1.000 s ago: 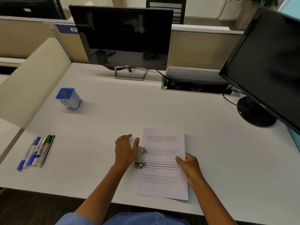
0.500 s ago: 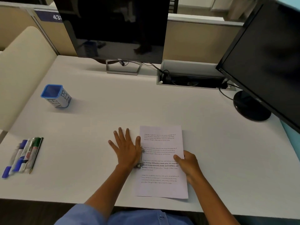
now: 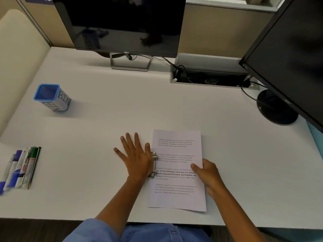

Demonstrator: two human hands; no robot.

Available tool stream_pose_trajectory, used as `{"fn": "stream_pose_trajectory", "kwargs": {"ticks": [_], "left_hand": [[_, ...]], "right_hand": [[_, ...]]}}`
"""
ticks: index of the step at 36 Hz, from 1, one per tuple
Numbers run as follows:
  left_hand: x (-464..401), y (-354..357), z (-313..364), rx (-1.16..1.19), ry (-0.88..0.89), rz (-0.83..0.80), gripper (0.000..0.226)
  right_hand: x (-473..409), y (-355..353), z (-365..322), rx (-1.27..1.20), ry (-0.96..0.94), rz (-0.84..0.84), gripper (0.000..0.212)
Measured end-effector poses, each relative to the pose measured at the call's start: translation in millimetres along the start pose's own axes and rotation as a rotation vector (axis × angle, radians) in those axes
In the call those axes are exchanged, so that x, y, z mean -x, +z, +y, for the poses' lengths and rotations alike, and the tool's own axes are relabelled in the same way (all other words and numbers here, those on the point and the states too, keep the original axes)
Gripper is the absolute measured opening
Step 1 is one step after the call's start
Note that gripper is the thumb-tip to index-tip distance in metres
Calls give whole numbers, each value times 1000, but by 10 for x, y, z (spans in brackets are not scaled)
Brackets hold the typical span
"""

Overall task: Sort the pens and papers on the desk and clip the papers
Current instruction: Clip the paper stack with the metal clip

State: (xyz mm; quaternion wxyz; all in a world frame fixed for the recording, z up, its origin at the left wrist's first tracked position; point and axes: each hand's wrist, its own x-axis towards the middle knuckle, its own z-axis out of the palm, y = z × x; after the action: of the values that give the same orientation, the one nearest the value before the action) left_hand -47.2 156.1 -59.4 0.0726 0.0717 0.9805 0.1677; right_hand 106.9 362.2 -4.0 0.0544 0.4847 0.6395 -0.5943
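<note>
Since a second ago our left hand (image 3: pixel 138 158) has gone from curled over the metal punch (image 3: pixel 153 164) to spread flat, fingers wide apart, its thumb side pressing down on the device — which sits on the left edge of the printed papers (image 3: pixel 178 170). Our right hand (image 3: pixel 207 175) rests on the stack's right edge, fingers bent, thumb on top of the sheet, steadying it. The papers lie near the front of the white table (image 3: pixel 104 119). Well to the left, the markers (image 3: pixel 19 167) lie side by side in a row with a pencil (image 3: pixel 34 168) — apart from the blue-rimmed pen holder (image 3: pixel 52 97) marked BIN, which stands farther back.
</note>
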Motion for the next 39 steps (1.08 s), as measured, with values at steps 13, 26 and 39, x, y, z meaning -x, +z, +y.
{"fn": "stream_pose_trajectory", "kwargs": {"ticks": [13,26,39], "left_hand": [[-50,61,-69,-27,42,25,69],[-29,-57,40,-4,-3,-88,70],[-5,-57,96,68,-31,-150,75]], "right_hand": [[-5,34,-50,44,24,22,17],[86,32,-96,48,20,43,17],[153,41,-56,-11,2,58,17]]}}
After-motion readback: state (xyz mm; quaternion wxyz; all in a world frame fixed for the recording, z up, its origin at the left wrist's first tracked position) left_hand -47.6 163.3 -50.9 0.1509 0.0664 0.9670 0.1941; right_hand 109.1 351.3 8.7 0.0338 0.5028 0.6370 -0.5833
